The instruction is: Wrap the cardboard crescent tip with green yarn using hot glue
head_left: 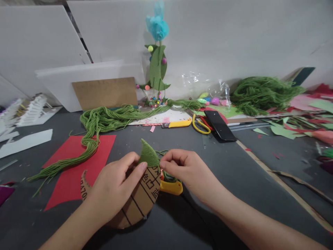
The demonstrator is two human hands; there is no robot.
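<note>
My left hand [117, 185] grips a curved piece of brown cardboard [135, 205] with printed lines and characters, thumb on its face. Green yarn [149, 154] wraps the pointed upper tip of this cardboard in close rows. At the edge of the wrapped part, my right hand [180, 165] has its thumb and forefinger pinched on the green yarn; the strand between them is mostly hidden. Loose green yarn lies behind the fingers. Below them, a yellow tool [171, 187] rests on the dark table, partly covered by the cardboard, and its kind is unclear.
A red sheet [100, 152] lies at left under a long skein of green yarn [106, 119]. Further back are a yellow utility knife [179, 123], yellow-handled scissors [200, 126] and a black phone [220, 125]. A decorated green crescent [156, 67] stands behind. Paper scraps [293, 130] cover the right.
</note>
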